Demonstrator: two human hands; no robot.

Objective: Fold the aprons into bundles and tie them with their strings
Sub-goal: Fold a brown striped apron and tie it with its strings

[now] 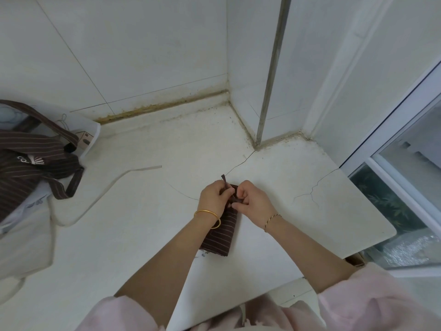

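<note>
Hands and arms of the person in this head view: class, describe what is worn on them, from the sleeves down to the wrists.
Both forearms are bare. Loose pale pink fabric sleeves end near the elbows. The left hand has a plain smooth gold bangle at its wrist. The right hand has a thinner twisted gold bracelet at its wrist. No gloves, rings or watch are visible.

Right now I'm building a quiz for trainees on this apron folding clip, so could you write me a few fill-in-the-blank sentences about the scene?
1. The folded apron bundle lying on the counter is brown with thin ____.
2. Both hands, left hand and right hand, pinch the bundle's ____.
3. The unfolded aprons lie heaped at the counter's ____ edge.
4. Each wrist wears a ____.

Missing words: stripes; string; left; bracelet
</note>
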